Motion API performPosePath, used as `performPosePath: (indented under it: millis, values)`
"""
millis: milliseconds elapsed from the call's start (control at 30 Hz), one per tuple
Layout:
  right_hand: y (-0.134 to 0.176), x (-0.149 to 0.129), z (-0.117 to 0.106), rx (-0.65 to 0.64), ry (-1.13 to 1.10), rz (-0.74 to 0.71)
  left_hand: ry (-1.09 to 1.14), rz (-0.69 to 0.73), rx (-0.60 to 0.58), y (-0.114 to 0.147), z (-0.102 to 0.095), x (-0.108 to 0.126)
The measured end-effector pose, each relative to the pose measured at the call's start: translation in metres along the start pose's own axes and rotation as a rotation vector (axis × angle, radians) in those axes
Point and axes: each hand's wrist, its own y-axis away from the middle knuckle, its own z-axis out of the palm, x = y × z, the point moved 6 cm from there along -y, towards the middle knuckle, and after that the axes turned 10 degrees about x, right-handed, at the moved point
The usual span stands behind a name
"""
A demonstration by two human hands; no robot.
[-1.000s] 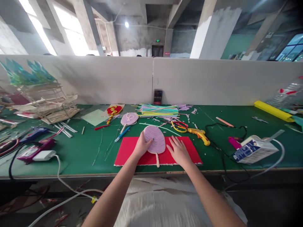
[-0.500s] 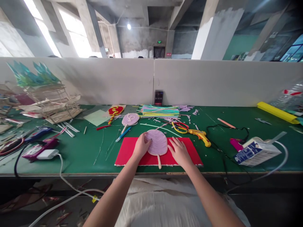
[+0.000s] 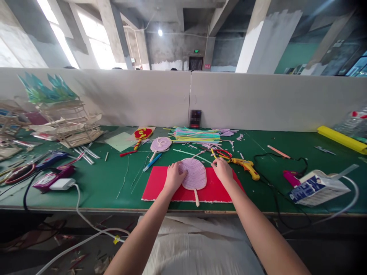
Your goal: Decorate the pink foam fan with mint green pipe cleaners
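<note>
Two hands are busy over the red board [image 3: 155, 183], both mine. My left hand [image 3: 175, 176] grips the lilac fan [image 3: 197, 173] by its left edge, thumb on the ribbed face, fingers bent at the rim. The fan lies over the middle of the board, handle towards me, its tip past the board's front edge. My right hand [image 3: 223, 172] is at the board's far side with its fingers curled in, close by the end of the green strip [image 3: 186, 152] and the scissors [image 3: 226, 151]; I cannot tell whether they have hold of anything.

I judge this to be a steadying step: one hand minds the fan while the other goes after something behind it. The next move seems to call for a fine pinch on the right and a quiet left, so the fan doesn't skid.

What crowds me is on the far side. The glue gun [image 3: 247, 166] lies just right of the scissors, and scraps [image 3: 213, 146] litter the table in front of the straws [image 3: 197, 135]. The pen [image 3: 152, 162] and a smaller fan [image 3: 160, 144] lie to the left, out of my right hand's way.
</note>
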Motion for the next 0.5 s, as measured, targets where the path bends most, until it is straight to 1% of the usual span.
performPosePath:
  millis: [67,167,367,433,500]
  values:
    - [0.001,0.003,0.004,0.008,-0.023,0.026,0.018,-0.001,0.01,0.0,0.0,-0.002]
    - [0.001,0.008,0.004,0.087,-0.085,0.066,0.053,-0.015,0.02,0.0,0.0,-0.005]
    - [-0.001,0.017,-0.001,0.276,-0.349,0.167,0.118,-0.022,0.024,-0.002,-0.001,-0.008]
    - [-0.001,0.017,-0.003,0.321,-0.428,0.19,0.117,-0.019,0.013,-0.002,-0.001,-0.007]
    - [-0.002,0.017,-0.005,0.339,-0.512,0.222,0.113,-0.019,0.0,-0.002,-0.001,-0.006]
